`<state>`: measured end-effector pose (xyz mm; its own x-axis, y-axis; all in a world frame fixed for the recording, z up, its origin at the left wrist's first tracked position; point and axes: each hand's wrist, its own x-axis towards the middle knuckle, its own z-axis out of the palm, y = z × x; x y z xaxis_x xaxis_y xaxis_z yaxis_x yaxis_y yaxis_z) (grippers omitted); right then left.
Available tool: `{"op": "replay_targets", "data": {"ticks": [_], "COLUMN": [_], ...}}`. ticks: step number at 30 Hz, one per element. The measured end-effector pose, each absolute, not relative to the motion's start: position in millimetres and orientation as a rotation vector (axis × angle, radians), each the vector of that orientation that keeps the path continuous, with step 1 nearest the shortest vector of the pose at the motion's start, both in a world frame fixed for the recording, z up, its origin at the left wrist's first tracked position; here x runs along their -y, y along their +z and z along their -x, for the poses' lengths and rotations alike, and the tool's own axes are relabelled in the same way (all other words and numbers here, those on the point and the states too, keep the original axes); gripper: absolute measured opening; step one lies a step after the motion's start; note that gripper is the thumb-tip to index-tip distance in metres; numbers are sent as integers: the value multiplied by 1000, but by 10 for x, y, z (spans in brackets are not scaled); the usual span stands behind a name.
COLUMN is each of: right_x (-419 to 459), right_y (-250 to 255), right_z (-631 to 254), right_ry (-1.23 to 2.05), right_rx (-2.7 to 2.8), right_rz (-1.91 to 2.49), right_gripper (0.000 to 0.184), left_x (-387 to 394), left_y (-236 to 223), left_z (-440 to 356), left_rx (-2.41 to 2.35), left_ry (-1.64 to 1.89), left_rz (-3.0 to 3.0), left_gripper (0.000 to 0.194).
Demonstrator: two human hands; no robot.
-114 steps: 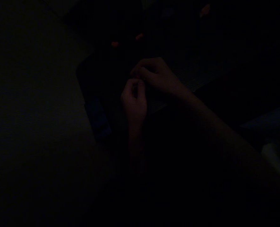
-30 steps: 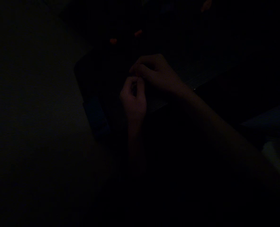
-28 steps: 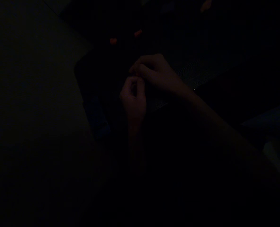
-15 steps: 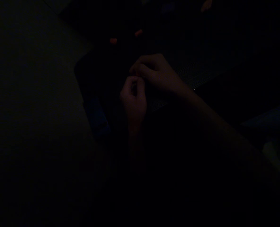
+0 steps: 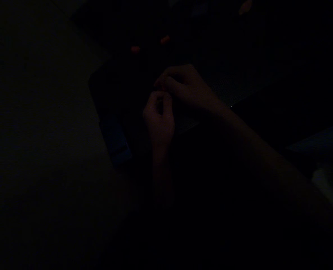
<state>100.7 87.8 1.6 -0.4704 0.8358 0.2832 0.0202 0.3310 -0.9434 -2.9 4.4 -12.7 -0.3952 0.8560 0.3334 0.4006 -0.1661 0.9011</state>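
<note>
The view is very dark. My left hand is closed, with thumb and fingertips brought together. Just beyond it my right hand is closed too, its fingertips pinched and almost touching those of the left. A small reddish bit shows between the two sets of fingertips; its kind cannot be made out. Whatever else the fingers hold is hidden. Past my hands two small orange-red pieces lie apart on the dark tabletop, too dim to name.
A flat bluish rectangular object lies at the table's left edge, beside my left hand. At the top right is a dim orange shape. Something pale shows at the lower right, near my right forearm. Paler floor spreads to the left.
</note>
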Motion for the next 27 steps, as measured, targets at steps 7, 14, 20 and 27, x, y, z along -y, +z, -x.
{"op": "replay_targets", "data": {"ticks": [7,14,20,27], "right_x": [-872,-868,-855,-858], "right_y": [17,19,32,33], "right_z": [-1014,-1016,-1016,-1024], "right_ry": [1198,1208,1208,1202], "right_rx": [1780,1773,1771,1794], "right_rz": [743,736,754,774], "right_gripper": [20,21,21,21], "left_x": [-47,-44,-47,-46], "left_y": [-119,-112,-122,-127], "left_z": [30,35,48,47], "left_rx": [-1694,-1691,-1664,-1662], "left_ry": [1586,1563,1553,1573], "left_rz": [-1418,-1379,-1365,-1406], "left_gripper": [22,22,23,25]}}
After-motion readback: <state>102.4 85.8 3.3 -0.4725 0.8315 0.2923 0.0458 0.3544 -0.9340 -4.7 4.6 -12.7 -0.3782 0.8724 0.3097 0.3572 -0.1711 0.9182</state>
